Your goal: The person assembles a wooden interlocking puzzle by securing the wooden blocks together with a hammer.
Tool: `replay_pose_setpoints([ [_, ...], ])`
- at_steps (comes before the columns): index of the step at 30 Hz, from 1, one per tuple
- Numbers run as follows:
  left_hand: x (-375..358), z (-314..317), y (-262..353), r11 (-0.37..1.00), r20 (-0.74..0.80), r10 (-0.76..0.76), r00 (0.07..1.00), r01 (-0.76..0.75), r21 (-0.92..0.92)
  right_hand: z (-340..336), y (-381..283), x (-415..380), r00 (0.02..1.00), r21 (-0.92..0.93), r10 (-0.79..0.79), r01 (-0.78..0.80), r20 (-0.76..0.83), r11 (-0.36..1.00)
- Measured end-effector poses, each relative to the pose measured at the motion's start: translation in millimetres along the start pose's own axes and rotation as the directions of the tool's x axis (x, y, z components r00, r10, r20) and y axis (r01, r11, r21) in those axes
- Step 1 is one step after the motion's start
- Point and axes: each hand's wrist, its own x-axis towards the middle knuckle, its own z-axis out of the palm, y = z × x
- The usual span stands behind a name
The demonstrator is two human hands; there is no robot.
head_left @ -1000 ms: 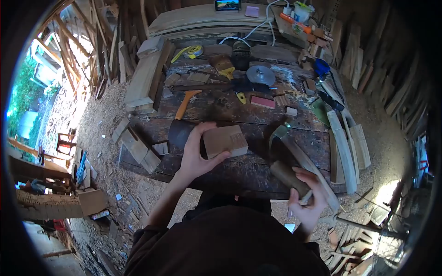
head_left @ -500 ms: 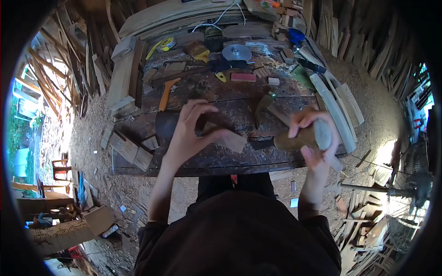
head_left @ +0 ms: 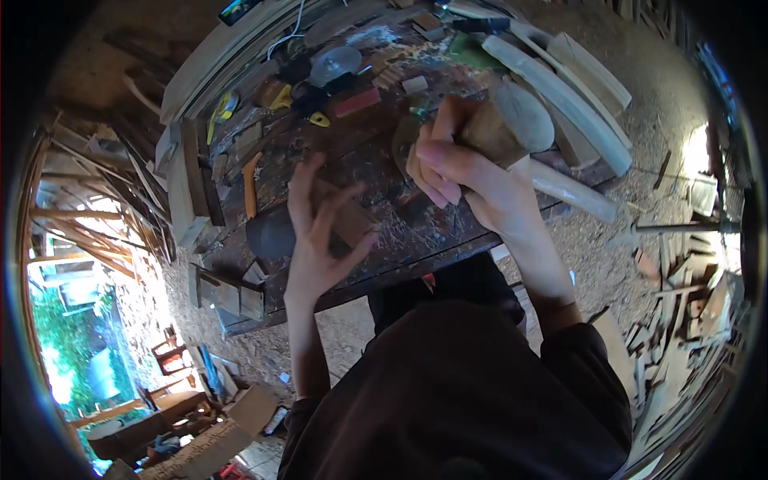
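My right hand [head_left: 472, 164] is closed around a thick round wooden mallet [head_left: 516, 124], its pale end facing up and to the right. My left hand [head_left: 320, 232] has its fingers apart over a small wooden block [head_left: 352, 220] on the dark workbench [head_left: 416, 228]; whether the fingertips touch the block is hard to tell. Just left of my left hand lies a dark rounded object [head_left: 270, 234]. A curved dark tool [head_left: 406, 144] is partly hidden behind my right hand.
An orange handle [head_left: 250, 186], a red block [head_left: 358, 102], a metal disc [head_left: 335, 66] and a yellow tape measure [head_left: 224, 108] lie farther back. Long wooden pieces [head_left: 560, 96] line the right side, and a wooden beam [head_left: 186, 192] stands at the left.
The view has turned and shifted. My right hand has raised the mallet nearer the camera. My left hand stays by the small block, its fingers spread over it.
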Motion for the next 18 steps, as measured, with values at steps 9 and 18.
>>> replay_pose_setpoints([
  [9, -34.2, 15.8, -16.1, 0.754, -0.133, -0.404, 0.905, 0.247, -0.608, 12.9, 22.9, -6.5, 0.990, -0.011, -0.138, 0.138, 0.015, 0.990],
  [18, -31.5, 15.4, -15.3, 0.760, -0.135, -0.521, 0.843, 0.387, -0.522, 36.5, 34.4, -4.0, 0.949, -0.194, -0.275, 0.302, 0.154, 0.934],
])
